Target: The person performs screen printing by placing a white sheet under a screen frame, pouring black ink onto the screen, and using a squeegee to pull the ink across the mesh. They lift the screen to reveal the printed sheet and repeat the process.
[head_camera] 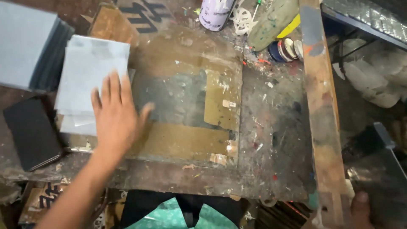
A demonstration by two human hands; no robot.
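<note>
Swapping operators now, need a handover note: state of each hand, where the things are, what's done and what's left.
Left hand: open, fingers spread, palm down over the right edge of the stack of pale grey sheets at the left of the paint-stained work table.
Right hand: only a thumb shows at the lower right edge, against a dark flat panel; whether it grips cannot be told.
Things: the taped glass printing plate in the table centre has nothing on it. A black flat pad lies left of the stack.
Done: no sheet is on the plate.
Left: the stack still lies beside the plate.
</note>
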